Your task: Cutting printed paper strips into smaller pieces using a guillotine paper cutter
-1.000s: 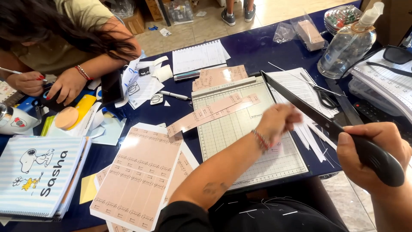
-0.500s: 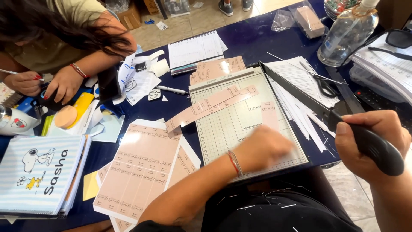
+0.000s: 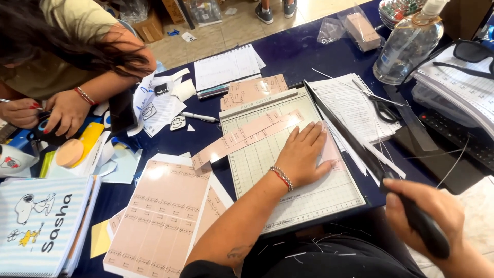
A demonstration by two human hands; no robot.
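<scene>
Your left hand (image 3: 303,157) slid back and pressed flat on the pink paper sheet (image 3: 329,150) while your right hand (image 3: 427,221) gripped the black cutter-blade handle (image 3: 419,226); fingers belonged clear of the blade.

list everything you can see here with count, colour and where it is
paper cutter: one, pale green gridded board with a black blade arm, table centre
pink strip: one, lying across the cutter board's upper left
pink printed sheets: a stack, lower left of the cutter
small pink pieces: several, above the cutter
notepad: one, white, top centre
pen: one, white, left of the cutter
scissors: one, black handles, on white paper at right
clear bottle: one, top right
striped notebook: one, blue and white, bottom left
other person's hands: two, far left
left hand: flat on a pink sheet on the board
right hand: gripping the black cutter handle
</scene>
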